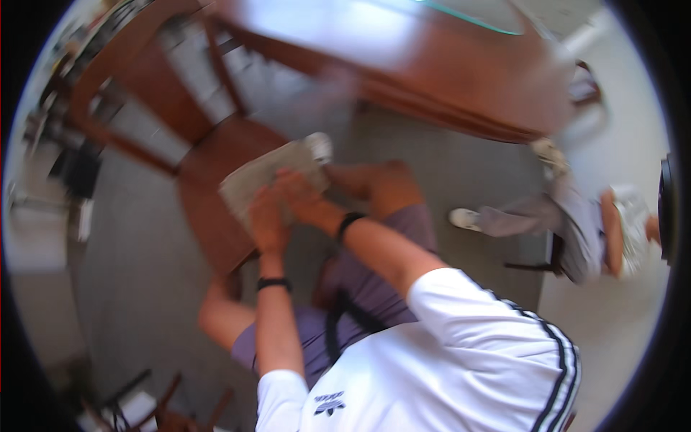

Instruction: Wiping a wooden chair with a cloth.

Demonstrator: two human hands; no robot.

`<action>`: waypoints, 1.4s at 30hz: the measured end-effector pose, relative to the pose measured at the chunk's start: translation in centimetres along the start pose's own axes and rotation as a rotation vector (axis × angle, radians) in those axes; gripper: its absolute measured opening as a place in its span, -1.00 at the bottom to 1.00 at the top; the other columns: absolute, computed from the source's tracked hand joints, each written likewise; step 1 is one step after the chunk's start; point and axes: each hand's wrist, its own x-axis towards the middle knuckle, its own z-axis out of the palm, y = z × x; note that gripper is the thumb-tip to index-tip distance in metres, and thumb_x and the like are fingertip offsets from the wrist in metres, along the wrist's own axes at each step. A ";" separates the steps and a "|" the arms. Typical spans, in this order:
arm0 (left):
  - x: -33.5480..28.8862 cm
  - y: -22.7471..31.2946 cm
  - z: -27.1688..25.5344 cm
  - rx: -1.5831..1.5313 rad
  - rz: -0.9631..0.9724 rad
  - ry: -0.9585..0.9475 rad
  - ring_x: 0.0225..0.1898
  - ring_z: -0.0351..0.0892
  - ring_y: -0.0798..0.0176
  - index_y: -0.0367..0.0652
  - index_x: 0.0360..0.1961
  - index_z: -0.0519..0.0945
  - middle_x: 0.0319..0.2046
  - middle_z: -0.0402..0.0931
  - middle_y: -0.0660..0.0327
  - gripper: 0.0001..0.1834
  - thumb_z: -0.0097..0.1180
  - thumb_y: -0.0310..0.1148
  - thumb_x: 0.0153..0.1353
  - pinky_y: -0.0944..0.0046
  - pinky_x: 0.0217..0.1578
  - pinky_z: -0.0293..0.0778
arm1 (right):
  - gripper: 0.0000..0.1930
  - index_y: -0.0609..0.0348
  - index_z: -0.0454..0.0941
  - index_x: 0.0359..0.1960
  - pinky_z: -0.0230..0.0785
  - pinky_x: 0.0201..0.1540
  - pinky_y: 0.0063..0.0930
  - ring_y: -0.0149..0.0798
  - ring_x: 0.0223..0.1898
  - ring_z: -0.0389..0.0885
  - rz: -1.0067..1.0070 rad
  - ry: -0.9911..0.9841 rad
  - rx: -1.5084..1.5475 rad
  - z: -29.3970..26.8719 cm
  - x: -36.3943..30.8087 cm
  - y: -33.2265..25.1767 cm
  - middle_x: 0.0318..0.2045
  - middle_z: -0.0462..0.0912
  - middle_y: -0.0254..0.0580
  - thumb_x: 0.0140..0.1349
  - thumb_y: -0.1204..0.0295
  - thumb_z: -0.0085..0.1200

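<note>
Both my hands are close together in front of me at a beige-grey folded cloth (248,176). My left hand (268,219) is at the cloth's near edge, with its fingers closed on it. Just to its right, my right hand (299,193) reaches over the cloth, fingers closed on it too. Motion blur softens the fingertips. The cloth overlaps the seat of a brown wooden chair (209,205) and reaches past its right side; I cannot tell whether it rests on the seat.
A large brown wooden table (432,79) with a glass piece on top stands ahead. My bare legs flank the chair's near right side, with a white shoe (319,147) beyond the cloth. At the right sits another person (576,230). More wooden furniture (173,410) is at lower left.
</note>
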 end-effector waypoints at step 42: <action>4.8 4.4 0.5 0.119 -0.109 -0.343 0.49 -0.31 -0.10 -0.35 0.40 0.02 0.43 -0.11 -0.08 0.21 0.32 0.17 -0.11 -0.16 0.43 -0.40 | 0.41 0.22 -0.19 0.45 -0.34 0.43 0.18 0.03 0.51 -0.42 -0.095 -0.950 0.289 -4.1 4.0 8.9 0.49 -0.31 -0.01 -0.38 -0.17 0.44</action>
